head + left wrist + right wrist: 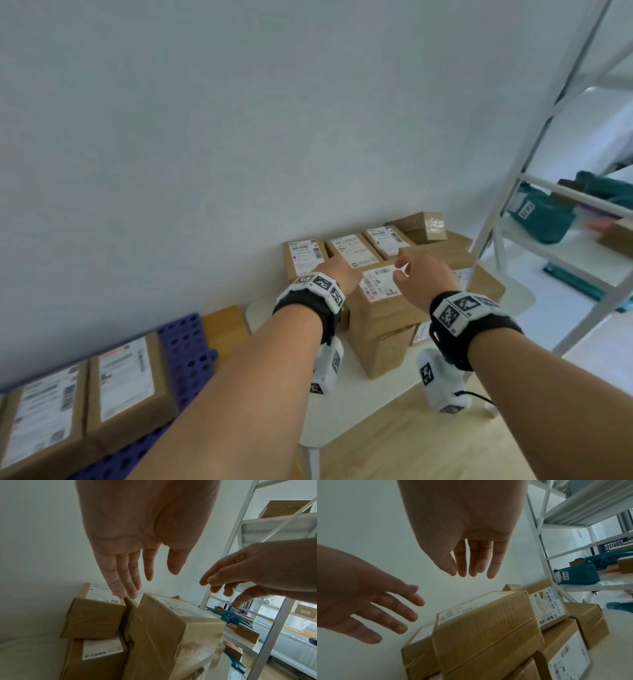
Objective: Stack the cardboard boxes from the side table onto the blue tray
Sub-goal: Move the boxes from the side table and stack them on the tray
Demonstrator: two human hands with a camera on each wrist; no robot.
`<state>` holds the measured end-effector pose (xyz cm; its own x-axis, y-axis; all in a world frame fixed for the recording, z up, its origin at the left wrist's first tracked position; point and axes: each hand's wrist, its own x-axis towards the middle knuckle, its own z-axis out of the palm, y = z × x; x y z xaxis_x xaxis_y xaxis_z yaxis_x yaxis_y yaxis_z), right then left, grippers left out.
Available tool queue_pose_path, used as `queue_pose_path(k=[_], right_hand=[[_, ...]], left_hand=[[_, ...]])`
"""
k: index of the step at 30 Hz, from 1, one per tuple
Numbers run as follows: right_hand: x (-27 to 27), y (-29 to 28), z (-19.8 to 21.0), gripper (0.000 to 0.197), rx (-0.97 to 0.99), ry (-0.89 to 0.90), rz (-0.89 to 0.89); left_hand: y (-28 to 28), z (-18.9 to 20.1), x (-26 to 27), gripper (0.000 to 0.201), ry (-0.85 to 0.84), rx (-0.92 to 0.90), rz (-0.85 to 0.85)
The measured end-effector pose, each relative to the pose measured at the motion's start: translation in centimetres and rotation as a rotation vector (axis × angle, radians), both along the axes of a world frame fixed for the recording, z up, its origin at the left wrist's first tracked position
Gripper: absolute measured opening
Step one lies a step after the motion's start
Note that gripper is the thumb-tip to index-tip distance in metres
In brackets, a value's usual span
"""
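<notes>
A pile of brown cardboard boxes (380,308) with white labels sits on the white side table (363,394). My left hand (339,274) and right hand (407,274) hover over the front top box (171,622), which also shows in the right wrist view (484,626). The left hand (150,580) is flat with straight fingers, its fingertips just above the boxes. The right hand (471,573) hangs with relaxed fingers and holds nothing. The blue perforated tray (186,346) lies at lower left with two labelled boxes (126,383) side by side on it.
A white metal shelf rack (513,192) stands close on the right, holding teal parcels (541,219). A white wall runs right behind the table and tray. A brown block (226,325) sits between tray and table. Wooden floor (445,445) lies below.
</notes>
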<state>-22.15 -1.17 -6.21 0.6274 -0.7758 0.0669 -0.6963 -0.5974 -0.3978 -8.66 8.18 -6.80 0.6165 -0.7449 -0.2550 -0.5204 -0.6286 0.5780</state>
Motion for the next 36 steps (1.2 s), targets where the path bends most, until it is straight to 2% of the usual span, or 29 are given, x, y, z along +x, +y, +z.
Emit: queue_pose_path(k=[4, 7, 11, 15, 18, 23, 27, 30, 31, 34, 36], right_hand=[[0.3, -2.7, -0.7, 0.031, -0.004, 0.02, -0.017], [0.1, -3.9, -1.4, 0.043, 0.041, 0.077, -0.011], [0.0, -5.7, -2.7, 0.06, 0.16, 0.133, 0.01], [-0.2, -6.9, -4.0, 0.056, 0.244, 0.15, 0.071], [-0.5, -7.7, -4.5, 0.052, 0.269, 0.103, 0.115], [-1.1, -8.4, -4.7, 0.049, 0.276, 0.059, 0.163], [-1.3, -8.3, -4.1, 0.052, 0.278, 0.051, 0.187], [-1.5, -8.2, -3.0, 0.057, 0.269, 0.055, 0.213], [-1.5, -8.1, -2.6, 0.057, 0.264, 0.054, 0.222], [-1.4, -7.8, -1.3, 0.053, 0.253, 0.05, 0.268], [-1.3, -7.3, -0.7, 0.049, 0.244, 0.044, 0.305]], left_hand=[[-2.3, -0.6, 0.8, 0.049, 0.084, 0.013, 0.057], [-3.2, -1.4, 0.5, 0.053, 0.156, 0.05, 0.102], [-4.3, -3.2, 0.1, 0.071, 0.244, 0.116, 0.191], [-5.4, -6.3, 0.2, 0.09, 0.391, 0.099, 0.317], [-5.5, -7.3, -0.5, 0.095, 0.464, 0.084, 0.356], [-5.7, -9.0, -1.0, 0.128, 0.538, 0.045, 0.397], [-5.3, -7.6, -1.3, 0.114, 0.541, -0.074, 0.49], [-4.6, -6.7, -1.3, 0.128, 0.584, -0.161, 0.54], [-4.1, -5.5, -1.8, 0.124, 0.57, -0.186, 0.531], [-2.5, -2.5, -3.0, 0.091, 0.489, -0.249, 0.451], [-1.4, -2.0, -2.7, 0.084, 0.445, -0.28, 0.412]])
